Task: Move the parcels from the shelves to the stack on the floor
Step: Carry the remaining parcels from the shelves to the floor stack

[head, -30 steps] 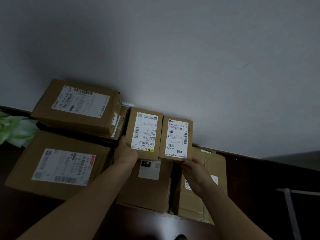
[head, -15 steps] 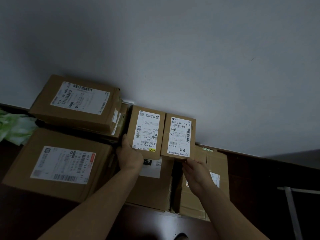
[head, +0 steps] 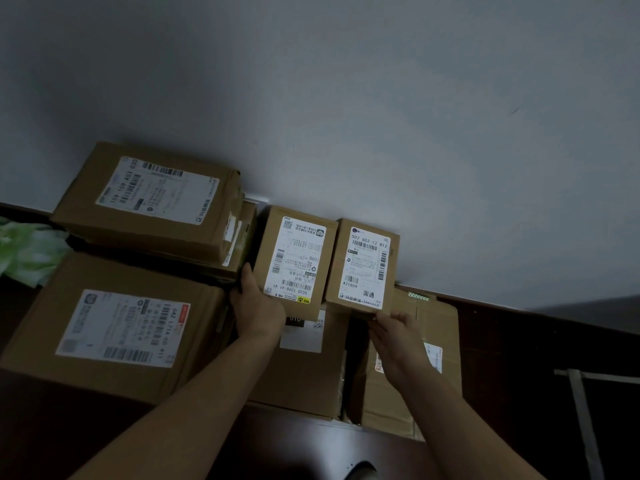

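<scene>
Our left grip (head: 258, 308) clasps the near-left corner of one small parcel (head: 294, 261). Our right grip (head: 394, 337) pinches the near edge of the other parcel (head: 363, 265). Both lie side by side over the floor stack (head: 304, 375), long axes pointing at the wall.

place: a parcel storeroom or sorting corner is suggested | evidence: cardboard parcels (head: 156, 237) bearing printed courier labels (head: 124, 327) are stacked on a dark floor (head: 519, 358) | backdrop: a bare grey wall (head: 346, 98) is seen | light: dimness is noted
</scene>
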